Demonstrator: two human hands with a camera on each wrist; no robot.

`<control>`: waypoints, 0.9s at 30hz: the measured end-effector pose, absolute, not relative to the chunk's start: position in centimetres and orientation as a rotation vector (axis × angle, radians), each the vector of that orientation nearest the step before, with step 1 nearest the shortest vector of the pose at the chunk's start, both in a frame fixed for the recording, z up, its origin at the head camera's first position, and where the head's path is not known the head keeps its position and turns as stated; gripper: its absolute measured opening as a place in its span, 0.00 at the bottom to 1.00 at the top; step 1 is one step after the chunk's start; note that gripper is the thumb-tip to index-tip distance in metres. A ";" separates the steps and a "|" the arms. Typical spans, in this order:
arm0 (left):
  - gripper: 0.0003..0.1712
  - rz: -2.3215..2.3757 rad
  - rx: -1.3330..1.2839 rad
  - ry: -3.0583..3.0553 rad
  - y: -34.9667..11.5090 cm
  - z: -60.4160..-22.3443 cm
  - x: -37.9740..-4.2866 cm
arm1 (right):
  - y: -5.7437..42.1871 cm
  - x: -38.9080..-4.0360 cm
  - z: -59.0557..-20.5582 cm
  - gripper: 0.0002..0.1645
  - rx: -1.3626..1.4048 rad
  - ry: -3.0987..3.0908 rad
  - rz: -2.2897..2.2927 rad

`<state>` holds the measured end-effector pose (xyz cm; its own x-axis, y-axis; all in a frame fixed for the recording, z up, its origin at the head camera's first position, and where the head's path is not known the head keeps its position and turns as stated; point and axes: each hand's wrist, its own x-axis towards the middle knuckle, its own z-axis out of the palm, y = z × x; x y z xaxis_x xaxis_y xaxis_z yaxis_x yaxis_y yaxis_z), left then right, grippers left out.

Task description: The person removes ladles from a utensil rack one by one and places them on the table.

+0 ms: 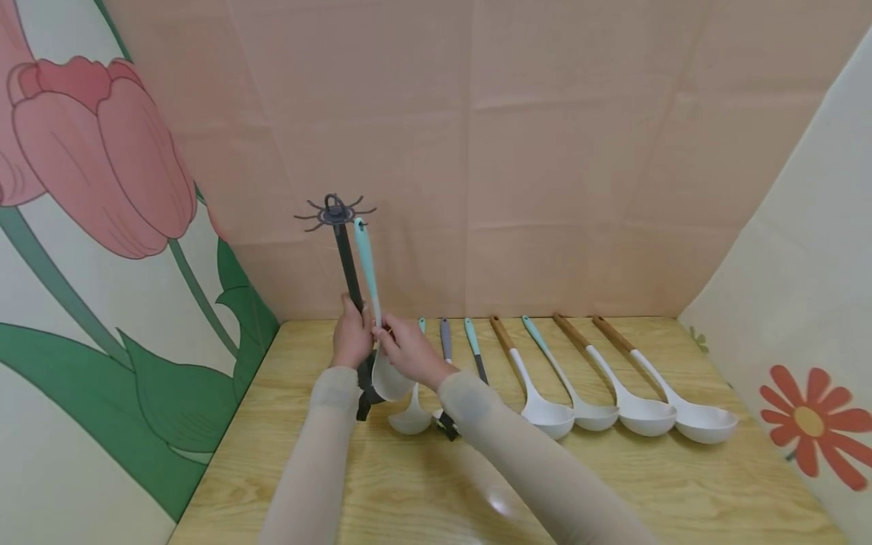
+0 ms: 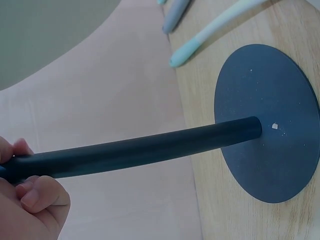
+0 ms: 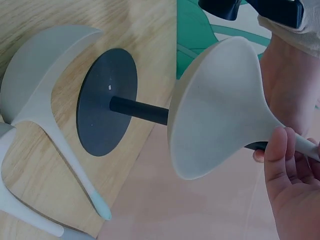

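A black stand [image 1: 347, 265] with a ring of curved hooks [image 1: 335, 215] on top stands on the table's left side. My left hand [image 1: 351, 337] grips its pole. The round base [image 2: 270, 165] rests on the wood. In my right hand [image 1: 409, 352], a pale ladle with a turquoise handle [image 1: 366, 265] is pinched low on the handle, bowl down. The holed handle end overlaps a right-hand hook in the head view. In the right wrist view the ladle's bowl [image 3: 215, 110] hangs in front of the pole and hides part of it.
Several ladles lie in a row along the wooden table [image 1: 647, 484], handles toward the back wall. Some have turquoise or grey handles; those at the right, like the end ladle [image 1: 705, 422], have brown ones. A flower-printed wall [image 1: 136, 303] borders the left.
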<state>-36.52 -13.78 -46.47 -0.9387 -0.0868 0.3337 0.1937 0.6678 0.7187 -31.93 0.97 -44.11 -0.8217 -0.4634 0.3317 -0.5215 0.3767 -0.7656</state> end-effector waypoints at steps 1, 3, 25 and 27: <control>0.18 -1.150 -0.084 -2.545 -13.8 -46.5 -36.5 | 1.0 -31.9 -44.1 0.13 0.917 -2.557 1.445; 0.18 -1.150 -0.083 -2.548 -13.7 -46.4 -36.5 | 1.0 -31.8 -44.0 0.13 0.920 -2.564 1.406; 0.17 -1.171 -0.064 -2.546 -13.6 -46.1 -36.2 | 1.0 -31.3 -43.4 0.15 0.915 -2.565 1.353; 0.16 -1.183 -0.065 -2.544 -13.6 -46.1 -36.2 | 1.0 -31.3 -43.3 0.15 0.920 -2.556 1.348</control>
